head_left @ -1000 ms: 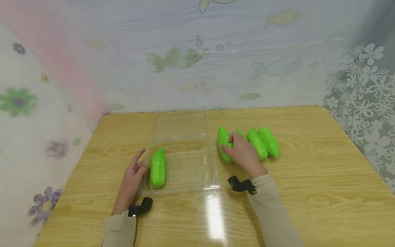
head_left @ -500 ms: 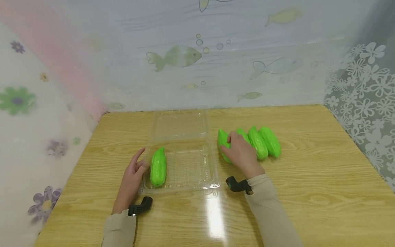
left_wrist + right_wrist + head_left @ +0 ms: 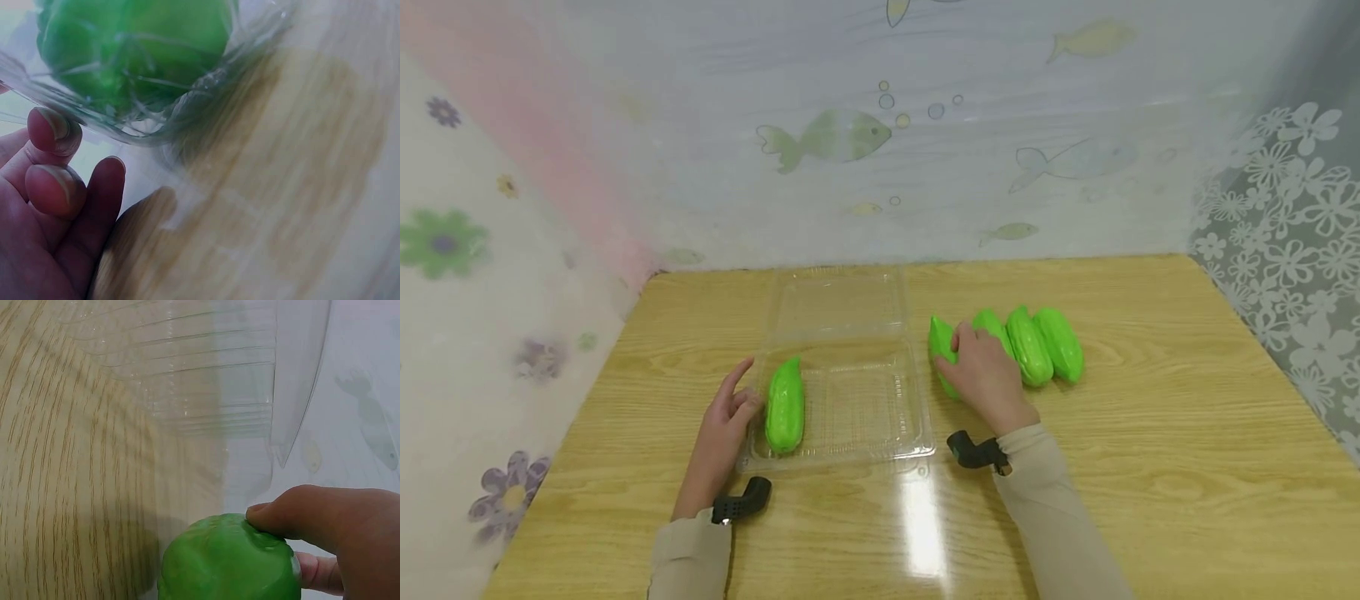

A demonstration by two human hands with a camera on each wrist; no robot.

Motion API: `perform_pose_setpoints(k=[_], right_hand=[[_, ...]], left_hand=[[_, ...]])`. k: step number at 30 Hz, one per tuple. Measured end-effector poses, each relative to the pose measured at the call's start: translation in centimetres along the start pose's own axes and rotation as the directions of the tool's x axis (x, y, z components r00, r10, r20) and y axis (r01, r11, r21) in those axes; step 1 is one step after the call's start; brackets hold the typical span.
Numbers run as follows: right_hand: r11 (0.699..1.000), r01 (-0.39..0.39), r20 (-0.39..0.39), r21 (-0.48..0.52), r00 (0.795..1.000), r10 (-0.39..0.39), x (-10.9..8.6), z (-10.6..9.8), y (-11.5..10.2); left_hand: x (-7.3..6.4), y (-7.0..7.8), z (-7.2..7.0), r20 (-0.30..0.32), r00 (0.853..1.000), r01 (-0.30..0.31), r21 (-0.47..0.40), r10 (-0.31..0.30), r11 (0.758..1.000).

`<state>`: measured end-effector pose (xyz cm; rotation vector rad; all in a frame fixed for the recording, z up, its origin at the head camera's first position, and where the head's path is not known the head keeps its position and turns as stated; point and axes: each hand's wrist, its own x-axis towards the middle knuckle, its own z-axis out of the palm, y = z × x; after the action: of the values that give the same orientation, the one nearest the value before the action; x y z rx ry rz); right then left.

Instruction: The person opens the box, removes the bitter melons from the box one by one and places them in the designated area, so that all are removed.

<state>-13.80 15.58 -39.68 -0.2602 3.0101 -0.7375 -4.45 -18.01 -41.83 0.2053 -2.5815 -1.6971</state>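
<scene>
My right hand (image 3: 987, 371) grips a bright green, ridged bitter melon (image 3: 942, 343), the leftmost of the group right of the container. In the right wrist view the thumb lies on the top of this melon (image 3: 228, 562), with a finger at its side. My left hand (image 3: 724, 429) is at the left side of a clear plastic clamshell container (image 3: 865, 417), whose lid lies open toward the back. In the left wrist view its loosely bent fingers (image 3: 56, 190) are against or close to the container's wall. Another bitter melon (image 3: 785, 408) lies inside, along the left side.
Right of my right hand, several more bitter melons (image 3: 1030, 346) lie side by side, one partly hidden by that hand. The wooden table (image 3: 1165, 467) meets a fish-printed wall covering (image 3: 925, 192) at the back. Each wrist carries a black camera mount (image 3: 742, 502).
My right hand has shifted slightly left and toward me; the gap between the gripped bitter melon and the others has widened. The left hand and container have stayed put.
</scene>
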Motion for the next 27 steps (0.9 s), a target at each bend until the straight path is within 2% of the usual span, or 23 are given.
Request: perform_pose_setpoints(k=[9, 17, 27], right_hand=[[1.0, -0.01, -0.061, -0.005, 0.998, 0.01, -0.1, -0.1, -0.1], [1.0, -0.007, -0.096, -0.009, 0.995, 0.006, -0.3, 0.1, 0.0], [1.0, 0.015, -0.159, 0.021, 0.987, -0.012, -0.3, 0.1, 0.3]], left_hand=[[-0.1, 0.4, 0.0, 0.007, 1.0, 0.008, 0.006, -0.008, 1.0], [0.0, 0.2, -0.1, 0.008, 1.0, -0.025, -0.018, 0.025, 1.0], [-0.7, 2.0, 0.1, 0.005, 1.0, -0.022, -0.012, 0.023, 1.0]])
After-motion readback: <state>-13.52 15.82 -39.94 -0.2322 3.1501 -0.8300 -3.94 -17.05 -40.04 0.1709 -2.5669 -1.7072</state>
